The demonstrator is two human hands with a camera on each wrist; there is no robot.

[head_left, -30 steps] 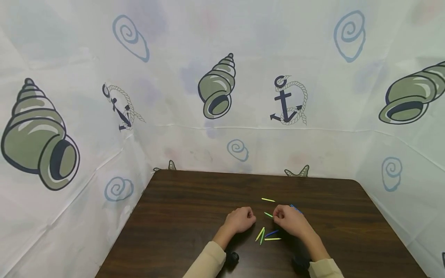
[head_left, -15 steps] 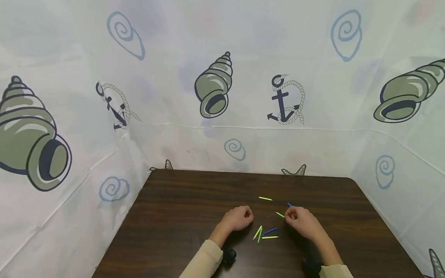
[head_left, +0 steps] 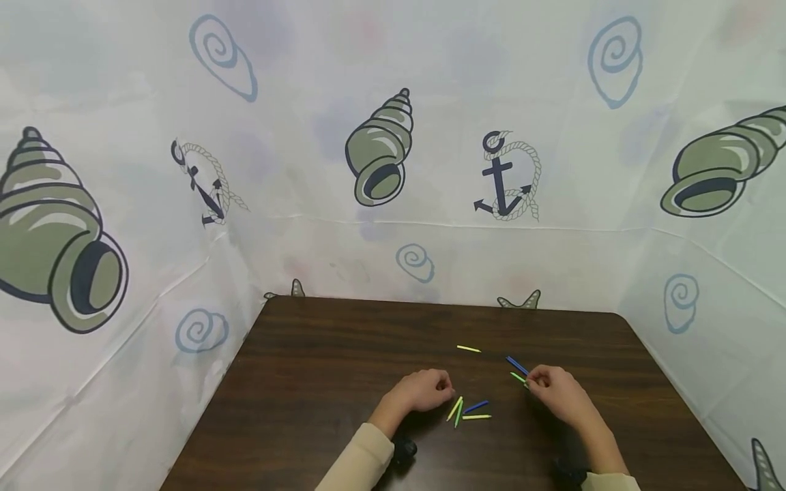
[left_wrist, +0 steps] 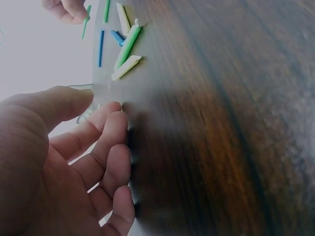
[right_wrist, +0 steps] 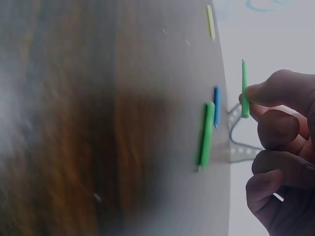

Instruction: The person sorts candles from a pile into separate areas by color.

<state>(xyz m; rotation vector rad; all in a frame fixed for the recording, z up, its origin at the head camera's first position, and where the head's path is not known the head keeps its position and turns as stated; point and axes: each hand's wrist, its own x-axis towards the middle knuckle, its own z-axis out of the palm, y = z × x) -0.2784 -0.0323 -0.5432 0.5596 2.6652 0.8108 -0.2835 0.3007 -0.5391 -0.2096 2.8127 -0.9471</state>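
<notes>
Brown wood-grain tabletop point(head_left: 258, 409) in front of me, a loose cluster of sticks point(head_left: 476, 417) lying nearest. Beside it the left hand point(head_left: 424, 389) lies loosely curled, holding nothing. The right hand point(head_left: 557, 392) pinches a slim green stick point(right_wrist: 244, 73), which I'd guess is light, stiff and easily snapped, best taken gently at mid-length. A blue stick point(right_wrist: 216, 105) lies near it; farther back, a yellow stick point(head_left: 469, 348), then the shell-printed sheet point(head_left: 295, 164).

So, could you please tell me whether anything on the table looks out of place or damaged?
Nothing looks spilled or plainly damaged. The one mild oddity is a yellow stick lying alone toward the back of the table, apart from the loose cluster of sticks near the left hand.
</notes>
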